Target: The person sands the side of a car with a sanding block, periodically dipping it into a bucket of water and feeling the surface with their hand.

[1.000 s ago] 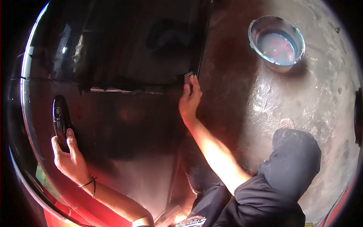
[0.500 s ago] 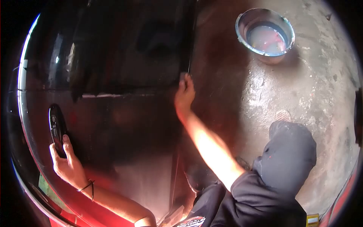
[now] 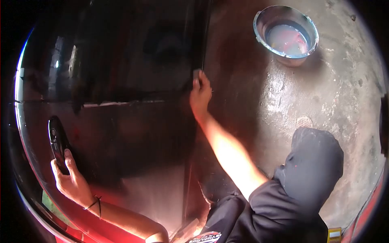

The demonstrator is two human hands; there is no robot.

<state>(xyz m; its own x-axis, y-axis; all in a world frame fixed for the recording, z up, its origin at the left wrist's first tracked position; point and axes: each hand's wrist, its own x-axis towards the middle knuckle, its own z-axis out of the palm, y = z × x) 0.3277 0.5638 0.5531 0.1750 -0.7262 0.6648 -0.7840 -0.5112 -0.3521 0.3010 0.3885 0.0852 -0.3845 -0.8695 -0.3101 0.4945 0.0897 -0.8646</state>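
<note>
My left hand [image 3: 73, 180], with a dark cord round the wrist, grips the lower end of a black oval door handle [image 3: 58, 139] on a dark, glossy car panel [image 3: 133, 137]. My right hand [image 3: 201, 93] is at the panel's lower edge, its fingers pinched on a small greyish piece [image 3: 196, 74] that is mostly hidden by the fingers. A seam runs across the panel above the handle, with a pale streak along it.
A bucket [image 3: 279, 52] with cloudy water and something pink in it stands on the wet concrete floor [image 3: 328, 89]. My bent knee in dark trousers [image 3: 314, 162] is at the lower right. A yellow box [image 3: 334, 235] lies at the bottom right.
My right hand has moved slightly up along the panel's edge. The view has shifted a little, so the handle and my left hand appear slightly lower and further left.
</note>
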